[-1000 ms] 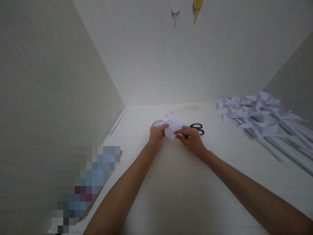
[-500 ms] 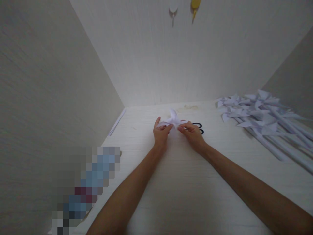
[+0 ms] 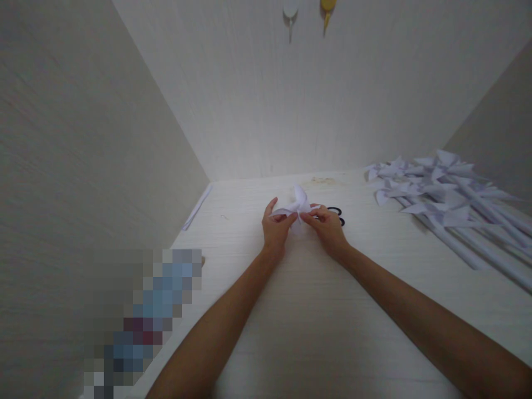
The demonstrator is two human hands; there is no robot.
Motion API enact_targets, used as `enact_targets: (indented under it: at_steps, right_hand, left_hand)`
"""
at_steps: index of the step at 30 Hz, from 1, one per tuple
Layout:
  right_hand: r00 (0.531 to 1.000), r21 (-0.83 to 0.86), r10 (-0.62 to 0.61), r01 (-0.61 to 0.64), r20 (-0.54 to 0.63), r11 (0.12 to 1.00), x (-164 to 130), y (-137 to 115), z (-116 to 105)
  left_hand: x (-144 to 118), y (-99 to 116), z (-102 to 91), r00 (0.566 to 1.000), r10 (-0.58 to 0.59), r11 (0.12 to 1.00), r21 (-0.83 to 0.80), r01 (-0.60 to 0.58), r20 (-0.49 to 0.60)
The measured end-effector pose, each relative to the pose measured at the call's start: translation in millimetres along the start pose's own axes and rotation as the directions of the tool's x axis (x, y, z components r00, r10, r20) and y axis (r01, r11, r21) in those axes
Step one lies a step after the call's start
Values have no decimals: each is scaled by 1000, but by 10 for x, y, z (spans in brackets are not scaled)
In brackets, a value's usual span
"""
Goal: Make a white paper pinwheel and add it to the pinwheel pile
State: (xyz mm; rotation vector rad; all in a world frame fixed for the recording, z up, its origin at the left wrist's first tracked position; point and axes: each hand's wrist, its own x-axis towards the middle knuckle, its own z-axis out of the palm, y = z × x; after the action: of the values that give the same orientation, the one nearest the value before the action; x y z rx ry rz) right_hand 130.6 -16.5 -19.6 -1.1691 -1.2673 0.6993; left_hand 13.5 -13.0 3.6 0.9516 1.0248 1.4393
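Note:
A white paper pinwheel [image 3: 300,197] is between my two hands over the white table, its blades curled upward and to the sides. My left hand [image 3: 276,228] grips its left side, thumb toward the centre and one finger raised. My right hand [image 3: 327,226] pinches it near the middle from the right. Both thumbs nearly meet at the pinwheel's centre. Just behind my right hand lie scissors with black handles [image 3: 336,211]; their blades are hidden.
On the right lies a pile of white paper pinwheels [image 3: 440,194] on rolled paper sticks [image 3: 461,246]. A folded paper strip [image 3: 197,208] lies along the left wall. A blurred-out object [image 3: 162,299] sits at the left edge. White and yellow hooks [image 3: 327,8] hang on the back wall.
My right fingers have come closer to the pinwheel's centre, near my left thumb. The upper blade now curls over more. The view has shifted slightly.

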Motion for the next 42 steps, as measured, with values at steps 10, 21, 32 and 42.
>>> enact_targets:
  at_steps: [10, 21, 32, 42]
  right_hand:
    - [1000, -15, 17, -17, -12, 1000, 5, -15, -1]
    - [999, 58, 27, -26, -27, 998, 15, -1, -1]
    - [999, 122, 45, -46, 13, 991, 7, 14, 0]
    - [996, 79, 78, -75, -42, 994, 11, 26, 0]
  left_hand:
    - [2, -13, -9, 1000, 14, 999, 41, -14, -2]
    - [10, -24, -6, 1000, -10, 999, 47, 11, -26]
    - [-3, 5, -1, 998, -13, 999, 31, 15, -54]
    - [-15, -19, 8, 999, 39, 994, 99, -36, -30]
